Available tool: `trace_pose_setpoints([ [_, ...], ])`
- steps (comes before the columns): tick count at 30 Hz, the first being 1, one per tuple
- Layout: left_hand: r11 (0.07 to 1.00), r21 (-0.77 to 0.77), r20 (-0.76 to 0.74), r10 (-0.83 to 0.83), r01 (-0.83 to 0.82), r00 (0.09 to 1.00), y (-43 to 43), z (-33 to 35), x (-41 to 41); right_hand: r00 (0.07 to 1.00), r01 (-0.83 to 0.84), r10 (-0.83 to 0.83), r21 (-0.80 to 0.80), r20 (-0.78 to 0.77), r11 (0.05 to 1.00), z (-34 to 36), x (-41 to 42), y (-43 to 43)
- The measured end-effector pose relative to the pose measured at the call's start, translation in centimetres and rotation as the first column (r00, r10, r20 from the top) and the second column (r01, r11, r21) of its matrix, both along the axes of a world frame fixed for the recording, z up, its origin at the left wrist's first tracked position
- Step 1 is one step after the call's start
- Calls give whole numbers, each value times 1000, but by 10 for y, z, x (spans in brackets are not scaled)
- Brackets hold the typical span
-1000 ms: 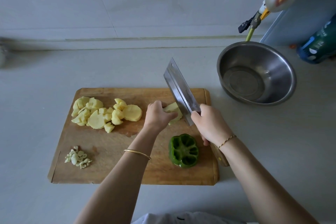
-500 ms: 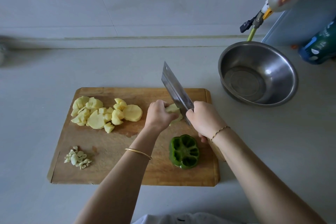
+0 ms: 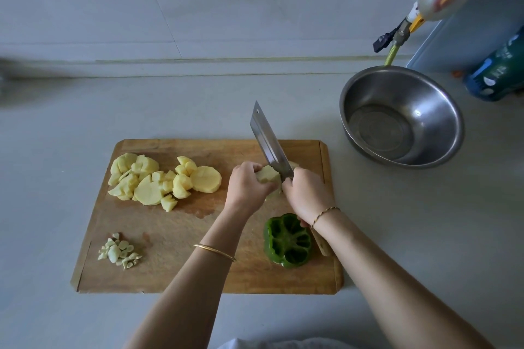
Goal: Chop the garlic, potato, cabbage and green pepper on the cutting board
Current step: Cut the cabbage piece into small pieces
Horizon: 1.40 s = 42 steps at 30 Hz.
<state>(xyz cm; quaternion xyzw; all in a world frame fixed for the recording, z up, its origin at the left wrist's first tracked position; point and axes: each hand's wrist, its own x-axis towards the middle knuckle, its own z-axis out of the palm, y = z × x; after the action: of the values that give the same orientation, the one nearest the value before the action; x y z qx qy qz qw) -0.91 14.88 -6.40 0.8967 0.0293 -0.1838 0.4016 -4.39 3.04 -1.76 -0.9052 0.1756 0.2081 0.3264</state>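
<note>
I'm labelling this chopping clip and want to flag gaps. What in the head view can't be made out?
All in the head view:
1. Cleaver handle: mostly hidden under the right hand and wrist; only its end shows.
2. Potato piece being cut: partly covered by the left hand and the blade, so its full shape is unclear.
3. Bottle: cut off by the right edge, label unreadable.
4. Blurred shape at the far left: too smeared to identify.

I have one view: head-worn, wide-angle, facing forward and steeply down onto the table [image 3: 56,207]. Close range: the cutting board [image 3: 175,235] fills mid-frame, with the wearer's left hand [image 3: 246,187] and right hand [image 3: 306,193] side by side just right of centre, forearms in from the bottom edge. The wall [image 3: 255,8] spans the top; steel bowl [image 3: 445,127] upper right. The board looks wider at its near edge.
</note>
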Motion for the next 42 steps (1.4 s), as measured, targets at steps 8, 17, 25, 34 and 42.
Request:
trace_pose_setpoints([
  [8, 995, -78, -39, 52, -55, 998, 10, -4, -9, 997, 51, -56, 76, 58, 996, -9, 0, -18],
  [17, 982, -114, -105, 137, -149, 985, 9, -4, -1, 986, 15, -18, 18, 164, 1000, 17, -21, -21],
  [25, 979, -106, -119, 160, -173, 980, 5, -3, 2, 995, -13, 12, 3, 97, 1000, 23, -25, -19],
  [34, 978, -87, -51, 186, -189, 981, 1, -3, -2, 999, -22, 22, 5, 47, 1000, 24, -20, -15],
  [42, 975, -96, -51, 194, -198, 980, 0, 3, -1, 996, -87, 88, -57, 4, 995, 29, -12, -9],
])
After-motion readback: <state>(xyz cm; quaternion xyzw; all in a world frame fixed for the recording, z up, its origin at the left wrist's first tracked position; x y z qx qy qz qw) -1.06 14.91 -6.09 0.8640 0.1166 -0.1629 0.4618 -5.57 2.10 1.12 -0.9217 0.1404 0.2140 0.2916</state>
